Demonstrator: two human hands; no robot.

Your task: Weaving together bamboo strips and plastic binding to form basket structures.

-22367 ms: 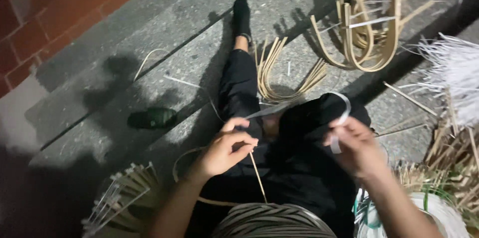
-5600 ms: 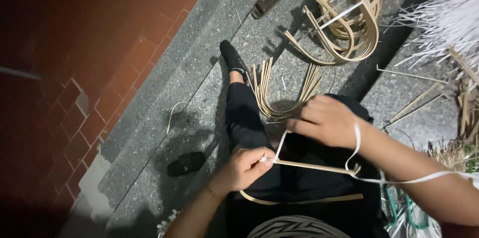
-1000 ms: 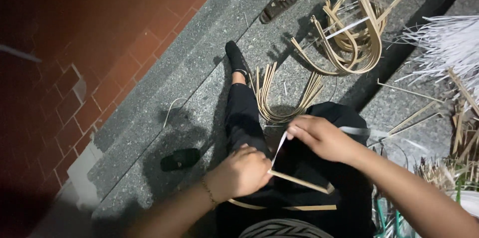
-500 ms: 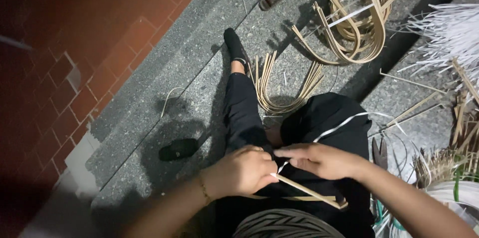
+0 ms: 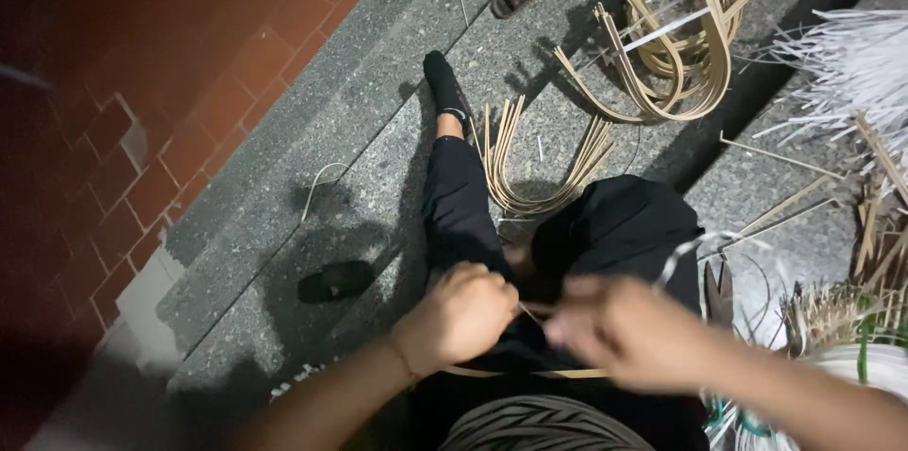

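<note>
Lower centre of frame: my left hand (image 5: 461, 317) is closed around a thin cane strip (image 5: 530, 372) lying across my lap; my right hand (image 5: 629, 333) is blurred, grip unclear. I judge the strip light, springy, best pinched near the hands.

I see no packages, labels, signs or screens in view from here; nothing of that kind to report.
</note>
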